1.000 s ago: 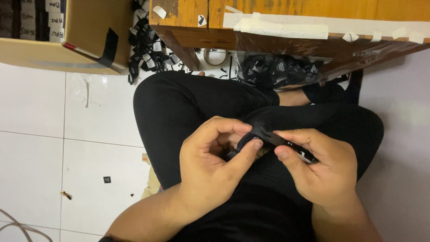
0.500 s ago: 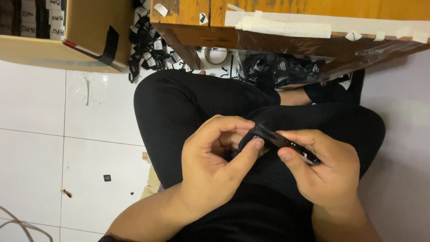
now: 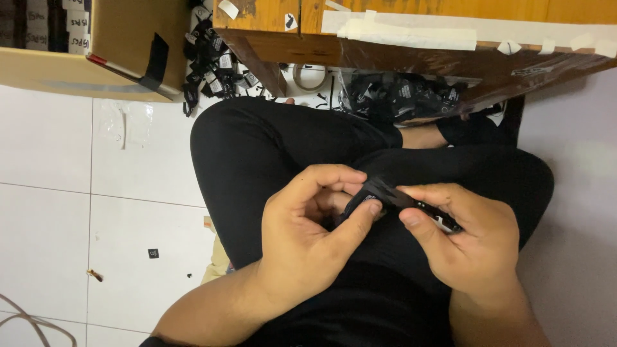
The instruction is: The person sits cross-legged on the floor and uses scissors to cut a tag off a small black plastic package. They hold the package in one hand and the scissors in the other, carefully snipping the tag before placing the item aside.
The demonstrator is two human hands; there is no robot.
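Note:
I sit cross-legged on a white tiled floor in black trousers. Over my lap, both hands grip one small black strap-like piece (image 3: 393, 198) with a pale tag at its right end. My left hand (image 3: 308, 238) pinches its left end between thumb and curled fingers. My right hand (image 3: 466, 241) grips the right end, thumb on top. The middle of the piece shows between the hands; the rest is hidden by fingers.
A low wooden table (image 3: 411, 29) with strips of pale tape stands just beyond my knees. Under it lie piles of similar black tagged pieces (image 3: 398, 96) and a tape roll (image 3: 310, 76). A cardboard box (image 3: 122, 45) sits at upper left. A cable (image 3: 32, 321) curls at lower left.
Both hands have stayed on the black piece. The fingers shifted slightly along it, and the hands drifted a little lower in view.

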